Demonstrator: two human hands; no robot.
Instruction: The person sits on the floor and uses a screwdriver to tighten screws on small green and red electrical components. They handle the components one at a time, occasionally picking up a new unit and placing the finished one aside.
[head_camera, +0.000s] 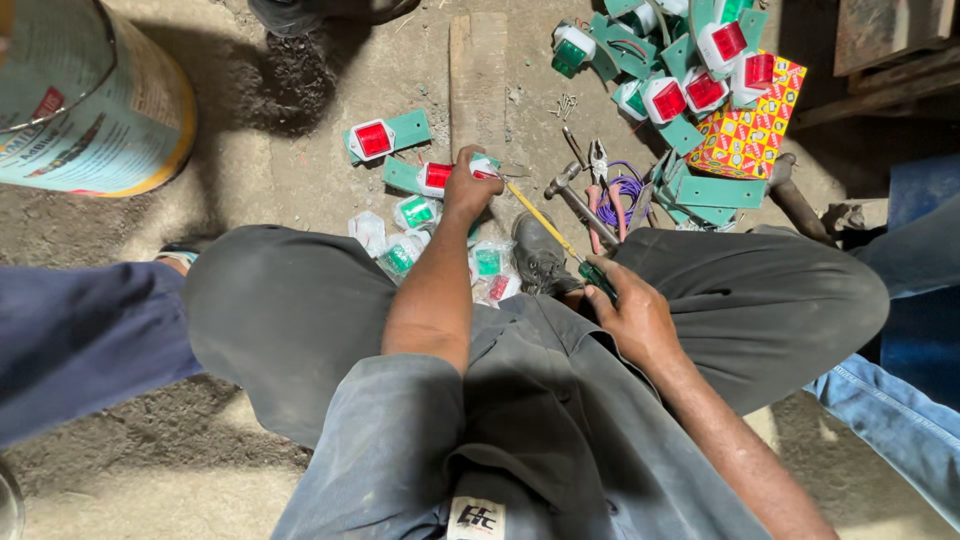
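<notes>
Head view: left hand presses a red-lensed lamp on its green bracket; right hand grips a yellow-shafted screwdriver.

My left hand reaches forward, arm straight, fingers curled and pressing down. My right hand sits closer, fist closed, elbow bent.

- A rough workshop, with the work done low on a bare, gritty concrete floor rather than at a bench.
- Hand tools lie on it: a hammer, pliers and loose screws.
- At the far right sits a heap of green metal brackets with red lamps, beside a colourful carton.
- A large paint drum stands far left; a worn wooden plank lies in the middle.
</notes>
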